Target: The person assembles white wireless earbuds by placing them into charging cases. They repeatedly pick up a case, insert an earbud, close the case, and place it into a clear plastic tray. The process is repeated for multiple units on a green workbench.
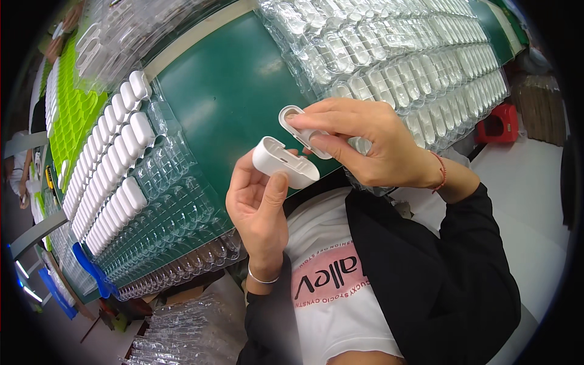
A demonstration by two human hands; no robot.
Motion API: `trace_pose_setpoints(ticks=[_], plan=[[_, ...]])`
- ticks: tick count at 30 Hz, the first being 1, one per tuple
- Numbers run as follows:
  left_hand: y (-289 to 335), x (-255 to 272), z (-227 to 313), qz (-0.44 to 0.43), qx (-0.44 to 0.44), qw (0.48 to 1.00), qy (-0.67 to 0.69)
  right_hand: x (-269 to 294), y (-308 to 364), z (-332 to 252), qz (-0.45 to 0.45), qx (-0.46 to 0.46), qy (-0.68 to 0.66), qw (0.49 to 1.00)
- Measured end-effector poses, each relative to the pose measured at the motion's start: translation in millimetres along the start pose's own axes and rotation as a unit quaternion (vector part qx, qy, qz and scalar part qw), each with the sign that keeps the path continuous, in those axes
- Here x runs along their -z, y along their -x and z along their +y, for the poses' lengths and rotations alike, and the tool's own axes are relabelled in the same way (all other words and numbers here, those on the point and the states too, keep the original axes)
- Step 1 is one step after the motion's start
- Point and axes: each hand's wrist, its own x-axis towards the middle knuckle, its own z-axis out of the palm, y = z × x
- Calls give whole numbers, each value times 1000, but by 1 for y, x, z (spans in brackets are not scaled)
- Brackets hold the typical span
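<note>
The left hand holds a white plastic shell above the near edge of the green table; the thumb presses on the shell's near side and the fingers curl round behind it, so the grip is closed on the shell; the shell's open end faces up and to the left, showing a hollow inside. The right hand pinches a smaller white insert between thumb and forefinger, just above and to the right of the shell; the two pieces are very close, and whether they touch cannot be told; the insert has a rounded opening at its upper left end.

To the left lies a clear tray of moulded pockets; its far-left rows hold finished white cases standing side by side, while the pockets nearer the hands are bare. To the right, beyond the right hand, another clear tray is packed with small white parts in rows. A bright green tray sits at the far left; a stack of clear trays rests below the table edge, near the left forearm. A red stool stands on the floor at the right.
</note>
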Motion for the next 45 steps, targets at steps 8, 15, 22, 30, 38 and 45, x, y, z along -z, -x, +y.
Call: trace_pose_setpoints(ticks=[8, 15, 22, 30, 38, 45], plan=[[-4, -3, -2, -9, 23, 999, 24, -5, 6, -3, 14, 60, 126, 990], [-4, -7, -3, -8, 8, 1000, 18, -7, 9, -4, 3, 99, 202, 974], [-6, 2, -16, -45, -47, 992, 108, -6, 10, -6, -6, 93, 168, 981], [-7, 2, -13, -44, -17, 991, 125, -7, 1, -3, 34, 117, 105, 987], [-2, -2, 0, 42, -52, 991, 119, -6, -16, -17, -22, 117, 40, 992], [-3, -4, 16, 130, -121, 983, 42, -10, -74, -13, -108, 90, -15, 990]])
